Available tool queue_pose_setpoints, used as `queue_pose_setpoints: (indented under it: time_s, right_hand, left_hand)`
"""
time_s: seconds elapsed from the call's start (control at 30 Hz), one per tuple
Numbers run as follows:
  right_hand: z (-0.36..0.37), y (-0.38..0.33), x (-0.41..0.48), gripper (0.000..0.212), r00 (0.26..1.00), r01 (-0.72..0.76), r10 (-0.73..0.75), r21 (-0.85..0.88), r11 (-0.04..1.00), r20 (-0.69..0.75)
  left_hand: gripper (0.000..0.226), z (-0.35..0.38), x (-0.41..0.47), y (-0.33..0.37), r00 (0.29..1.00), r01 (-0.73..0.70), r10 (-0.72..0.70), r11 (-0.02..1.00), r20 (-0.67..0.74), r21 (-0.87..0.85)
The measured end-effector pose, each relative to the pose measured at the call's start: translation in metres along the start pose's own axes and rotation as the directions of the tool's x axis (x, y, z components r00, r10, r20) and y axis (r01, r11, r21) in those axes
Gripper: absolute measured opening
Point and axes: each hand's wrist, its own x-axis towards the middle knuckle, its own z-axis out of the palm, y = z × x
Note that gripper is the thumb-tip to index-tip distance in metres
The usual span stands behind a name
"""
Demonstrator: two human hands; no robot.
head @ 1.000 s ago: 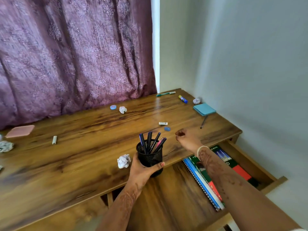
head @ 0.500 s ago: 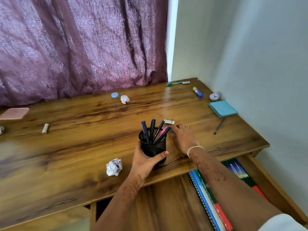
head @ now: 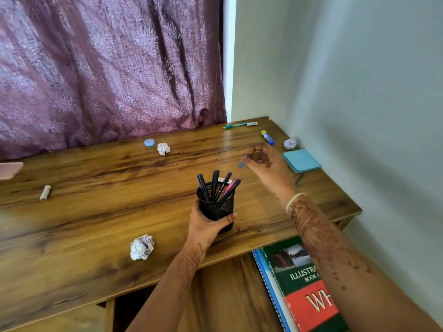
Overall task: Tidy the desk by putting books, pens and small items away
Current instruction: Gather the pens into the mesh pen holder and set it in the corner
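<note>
- Pen holder (head: 215,207), likely light rigid mesh, is gripped low by the left hand (head: 203,227) on the desk (head: 96,212).
- Small blue piece (head: 241,164), judged light and easily dropped, is pinched by the right hand (head: 263,164) above the desk.

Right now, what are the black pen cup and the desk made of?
The pen cup looks like matte black metal mesh: tiny holes cover its wall. The desk looks like wood or wood-look laminate, fairly glossy: brown grain streaks and light reflecting near the back.
</note>
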Motion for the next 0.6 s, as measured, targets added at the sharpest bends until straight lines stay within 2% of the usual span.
queue_pose_setpoints:
  time_s: [0.1,0.17,0.23,0.3,0.37,0.43,0.5,0.6]
  right_hand:
    - [-0.006,-0.009,-0.007,0.015,0.976,0.119,-0.072,-0.225,0.967,0.205]
    - [-0.008,-0.006,-0.009,0.016,0.949,0.211,-0.104,-0.351,0.912,0.299]
    - [-0.014,-0.002,-0.01,0.017,0.934,0.296,-0.143,-0.484,0.823,0.328]
    - [-0.021,0.001,-0.01,0.018,0.927,0.336,-0.155,-0.575,0.746,0.341]
    - [-0.03,0.003,-0.01,0.02,0.923,0.345,-0.153,-0.584,0.735,0.352]
    - [-0.04,0.004,-0.009,0.02,0.935,0.315,-0.163,-0.529,0.788,0.314]
    - [-0.051,0.01,-0.005,0.02,0.97,0.226,-0.161,-0.448,0.865,0.18]
    - [-0.071,0.039,0.007,0.016,0.997,0.063,-0.077,-0.514,0.855,-0.006]
  left_hand:
    - [0.113,0.018,-0.004,0.007,1.0,0.005,-0.005,1.0,-0.001,0.014]
    - [0.103,0.028,-0.006,0.012,1.0,0.006,-0.006,1.0,0.004,0.017]
    - [0.088,0.038,-0.007,0.017,1.0,-0.003,0.003,1.0,0.009,0.002]
    - [0.084,0.048,-0.007,0.022,1.0,-0.016,0.016,1.0,0.007,-0.006]
    - [0.084,0.055,-0.006,0.024,1.0,-0.027,0.027,1.0,0.003,0.001]
    - [0.093,0.061,-0.006,0.024,1.0,-0.019,0.019,1.0,0.001,0.014]
    - [0.098,0.064,-0.005,0.021,1.0,-0.021,0.021,1.0,-0.004,0.018]
    - [0.098,0.068,-0.006,0.017,0.999,-0.031,0.031,1.0,-0.016,0.0]
